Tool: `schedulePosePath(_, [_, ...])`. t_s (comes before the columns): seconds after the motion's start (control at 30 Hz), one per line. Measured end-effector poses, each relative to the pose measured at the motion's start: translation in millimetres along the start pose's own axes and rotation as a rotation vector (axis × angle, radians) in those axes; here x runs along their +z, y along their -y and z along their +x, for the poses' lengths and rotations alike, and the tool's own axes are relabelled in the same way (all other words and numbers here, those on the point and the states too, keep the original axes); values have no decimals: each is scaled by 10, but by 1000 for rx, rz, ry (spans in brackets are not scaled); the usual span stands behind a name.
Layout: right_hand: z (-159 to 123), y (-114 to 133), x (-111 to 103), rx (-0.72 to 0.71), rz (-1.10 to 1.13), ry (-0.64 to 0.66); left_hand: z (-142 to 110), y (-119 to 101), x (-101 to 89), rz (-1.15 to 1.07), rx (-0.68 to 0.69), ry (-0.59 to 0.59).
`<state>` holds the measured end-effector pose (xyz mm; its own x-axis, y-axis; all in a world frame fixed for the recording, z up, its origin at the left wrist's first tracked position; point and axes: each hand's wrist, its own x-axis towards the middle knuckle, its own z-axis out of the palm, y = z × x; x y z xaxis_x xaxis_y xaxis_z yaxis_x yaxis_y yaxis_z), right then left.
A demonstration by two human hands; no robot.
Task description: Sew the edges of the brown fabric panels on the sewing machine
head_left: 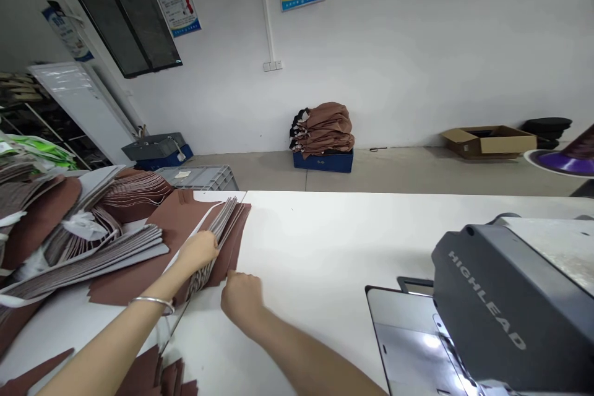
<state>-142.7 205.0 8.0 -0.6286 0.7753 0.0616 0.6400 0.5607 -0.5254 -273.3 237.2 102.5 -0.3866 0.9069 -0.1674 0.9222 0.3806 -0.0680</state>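
Observation:
My left hand point(199, 252) is closed around a stack of brown fabric pieces point(226, 218) with grey undersides, its layers fanned and standing on edge. Beneath the stack, more flat brown fabric point(179, 213) is spread on the white table. My right hand point(244, 298) is curled at the near right corner of a brown fabric piece point(239, 232), and its fingers appear to pinch that corner. Its fingertips are partly hidden from me. A bracelet point(153, 301) circles my left wrist.
Tied bundles of brown and grey pieces point(88, 229) crowd the table's left side. Small brown scraps point(155, 377) lie at the near edge. To the right stands a dark HIGHLEAD sewing machine point(501, 309). Beyond the table, a blue crate point(323, 161) on the floor bears folded brown fabric.

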Motion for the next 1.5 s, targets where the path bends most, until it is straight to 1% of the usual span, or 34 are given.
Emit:
schedulePosePath(0.1, [101, -25, -18, 72, 100, 17, 14, 79, -71, -96, -7, 5])
schedulePosePath(0.23, [178, -55, -29, 89, 239, 70, 19, 152, -171, -280, 3, 8])
schedulePosePath(0.3, [144, -32, -23, 124, 258, 41, 13, 165, -223, -384, 1, 11])
schedulePosePath(0.37, [71, 22, -4, 159, 242, -23, 8, 175, -273, -483, -13, 18])
schedulePosePath(0.43, [-7, 90, 30, 159, 199, -65, 10, 194, -311, -570, -39, 33])
schedulePosePath(0.57, [-82, 152, 112, 20, 65, -56, 42, 264, -331, -704, -88, 67])
schedulePosePath(0.63, [-77, 122, 120, -32, 28, -48, 63, 303, -322, -749, -97, 76])
schedulePosePath(0.73, [-45, 37, 69, -46, -38, -40, 88, 339, -305, -793, -96, 80])
schedulePosePath(0.83, [-2, -31, -14, -20, -86, -49, 88, 333, -304, -815, -90, 77])
schedulePosePath(0.93, [44, -63, -72, 19, -81, -77, 53, 301, -332, -824, -91, 54])
schedulePosePath(1.0, [73, -81, -85, 5, -62, -91, 18, 278, -363, -830, -92, 33])
schedulePosePath(1.13, [146, -123, -63, -56, 25, -96, -39, 240, -406, -848, -95, 11])
schedulePosePath(1.27, [310, -125, -54, -54, 208, -54, -42, 246, -402, -865, -87, -13])
schedulePosePath(1.4, [511, -81, -186, 2, 448, -21, 9, 353, -424, -886, -64, -49])
schedulePosePath(1.5, [504, -86, -294, 52, 580, -46, 34, 402, -428, -898, -18, -71])
